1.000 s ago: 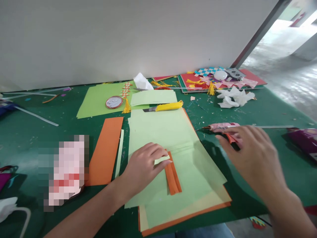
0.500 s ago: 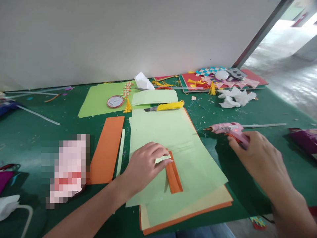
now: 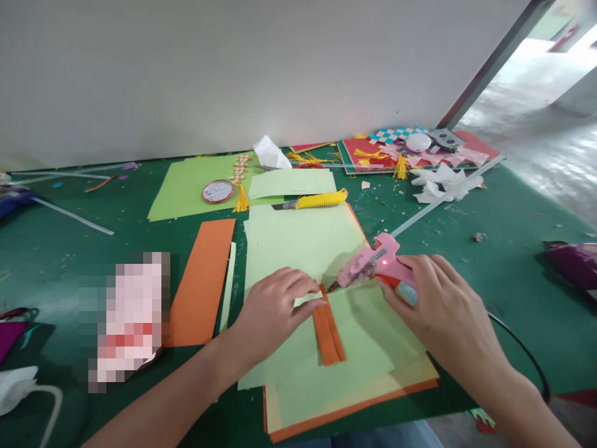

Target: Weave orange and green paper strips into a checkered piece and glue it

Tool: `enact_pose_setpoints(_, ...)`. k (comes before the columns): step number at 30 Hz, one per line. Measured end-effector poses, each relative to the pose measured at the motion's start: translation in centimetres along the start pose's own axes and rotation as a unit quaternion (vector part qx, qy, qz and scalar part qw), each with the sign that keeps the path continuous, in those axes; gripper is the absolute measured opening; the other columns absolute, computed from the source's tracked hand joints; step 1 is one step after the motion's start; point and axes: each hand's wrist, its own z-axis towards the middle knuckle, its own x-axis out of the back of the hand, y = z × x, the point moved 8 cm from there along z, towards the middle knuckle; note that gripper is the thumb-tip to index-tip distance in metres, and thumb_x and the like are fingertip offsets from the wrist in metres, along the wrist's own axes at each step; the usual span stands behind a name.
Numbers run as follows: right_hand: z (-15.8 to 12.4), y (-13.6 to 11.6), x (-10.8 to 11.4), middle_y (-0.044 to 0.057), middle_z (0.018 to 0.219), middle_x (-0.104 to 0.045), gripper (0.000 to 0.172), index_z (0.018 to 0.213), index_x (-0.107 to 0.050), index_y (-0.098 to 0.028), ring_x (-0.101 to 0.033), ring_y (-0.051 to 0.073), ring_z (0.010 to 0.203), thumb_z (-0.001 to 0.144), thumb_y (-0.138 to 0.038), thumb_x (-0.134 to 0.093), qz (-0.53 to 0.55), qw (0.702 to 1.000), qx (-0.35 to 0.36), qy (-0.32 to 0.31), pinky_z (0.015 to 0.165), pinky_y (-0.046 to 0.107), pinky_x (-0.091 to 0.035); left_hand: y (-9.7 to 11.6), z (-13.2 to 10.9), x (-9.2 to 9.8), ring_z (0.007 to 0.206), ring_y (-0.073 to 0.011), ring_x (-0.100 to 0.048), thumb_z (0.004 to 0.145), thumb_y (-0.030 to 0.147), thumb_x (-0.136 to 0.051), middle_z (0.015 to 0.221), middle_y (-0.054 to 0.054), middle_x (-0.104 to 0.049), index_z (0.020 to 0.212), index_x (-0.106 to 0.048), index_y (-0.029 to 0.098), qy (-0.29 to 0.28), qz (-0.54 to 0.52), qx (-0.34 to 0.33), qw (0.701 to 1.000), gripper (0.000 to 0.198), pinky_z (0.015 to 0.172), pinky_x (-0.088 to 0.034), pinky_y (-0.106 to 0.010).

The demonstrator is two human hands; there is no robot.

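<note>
My left hand (image 3: 275, 308) is closed, with thumb and fingers at the upper end of a folded orange paper strip (image 3: 331, 339). Pale green shows in the gap between thumb and fingers. The strip lies on a stack of pale green paper sheets (image 3: 298, 239). My right hand (image 3: 443, 311) grips a pink hot glue gun (image 3: 373, 264) by its handle, a small red light glowing on its side. The gun's nozzle points down left at the strip's upper right edge, close to my left fingertips; whether it touches cannot be made out.
A yellow utility knife (image 3: 321, 199), blade out, lies across the top of the stack. To the left are an orange paper piece (image 3: 200, 286) and a pixelated pink item (image 3: 130, 311). Crumpled tissue (image 3: 433, 186) lies at the back right. The glue gun's black cord (image 3: 527, 354) trails right.
My right hand has brought the glue gun left, from the bare table over the paper stack to the orange strip, and the gun has tilted nozzle-down. My left hand has stayed put.
</note>
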Motion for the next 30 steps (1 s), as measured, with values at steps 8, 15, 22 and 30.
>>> enact_pose_setpoints(8, 0.0, -0.7, -0.3, 0.009, 0.088, -0.061, 0.019, 0.100, -0.048, -0.018, -0.056, 0.026, 0.082, 0.090, -0.034, -0.050, -0.005, 1.000, 0.019, 0.007, 0.069, 0.037, -0.045, 0.1, -0.1, 0.0, 0.090, -0.0182, -0.063, 0.094, 0.037, -0.053, 0.095, -0.003, -0.070, 0.096, -0.064, 0.021, -0.009, -0.005, 0.007, 1.000, 0.021, 0.080, -0.049, -0.032)
enact_pose_setpoints(15, 0.1, -1.1, 0.0, 0.008, 0.085, -0.059, 0.016, 0.094, -0.050, -0.017, -0.055, 0.026, 0.081, 0.090, -0.032, -0.051, -0.014, 0.999, 0.034, 0.008, 0.069, 0.037, -0.045, 0.0, 0.0, -0.1, 0.091, -0.0178, -0.063, 0.093, 0.037, -0.054, 0.095, -0.002, -0.070, 0.096, -0.064, 0.020, -0.004, -0.004, 0.005, 1.000, 0.020, 0.080, -0.049, -0.031)
enact_pose_setpoints(22, 0.2, -1.3, 0.3, 0.010, 0.087, -0.059, 0.015, 0.094, -0.052, -0.016, -0.054, 0.027, 0.080, 0.091, -0.030, -0.050, -0.014, 0.999, 0.046, 0.013, 0.068, 0.038, -0.045, 0.1, -0.1, 0.0, 0.090, -0.0176, -0.063, 0.093, 0.035, -0.054, 0.094, -0.002, -0.070, 0.097, -0.064, 0.020, -0.006, -0.008, 0.008, 1.000, 0.019, 0.079, -0.050, -0.032)
enact_pose_setpoints(30, 0.2, -1.5, 0.5, 0.009, 0.084, -0.059, 0.018, 0.097, -0.053, -0.015, -0.054, 0.027, 0.081, 0.091, -0.031, -0.050, -0.021, 0.998, 0.050, 0.016, 0.069, 0.038, -0.045, 0.1, -0.1, 0.0, 0.089, -0.0172, -0.063, 0.093, 0.034, -0.055, 0.093, -0.002, -0.070, 0.096, -0.064, 0.020, -0.002, -0.009, 0.003, 1.000, 0.018, 0.077, -0.049, -0.031)
